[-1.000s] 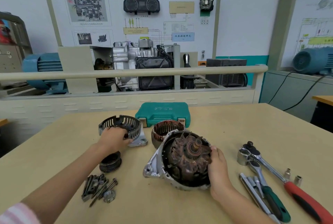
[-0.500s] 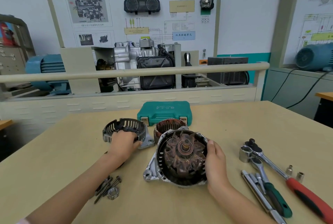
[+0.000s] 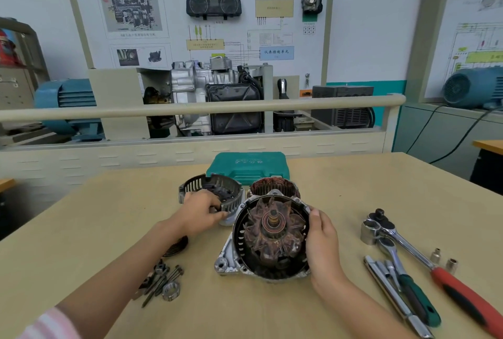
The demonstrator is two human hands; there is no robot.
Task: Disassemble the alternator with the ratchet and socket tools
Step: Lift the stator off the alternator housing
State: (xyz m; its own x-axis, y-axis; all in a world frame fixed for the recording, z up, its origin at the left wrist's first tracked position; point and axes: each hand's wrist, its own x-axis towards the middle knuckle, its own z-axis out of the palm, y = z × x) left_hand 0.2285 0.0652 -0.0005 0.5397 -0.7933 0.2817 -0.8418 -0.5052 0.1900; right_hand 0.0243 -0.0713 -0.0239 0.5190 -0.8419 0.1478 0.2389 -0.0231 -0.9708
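Note:
The alternator's front housing, with the rusty rotor and fan inside it, stands tilted up on the table with its open face toward me. My right hand grips its right rim. My left hand holds the near rim of the slotted rear housing, just left of and behind the front housing. The copper-wound stator lies behind the rotor. A red-handled ratchet with a large socket lies to the right.
A shut teal tool case sits at the back. A black pulley shows under my left forearm, with loose bolts and a nut nearer me. A green-handled ratchet, extension bars and two small sockets lie at right.
My left hand slid the rear housing to the right, toward the front housing. My right hand tipped the front housing up, so its open face now points at me.

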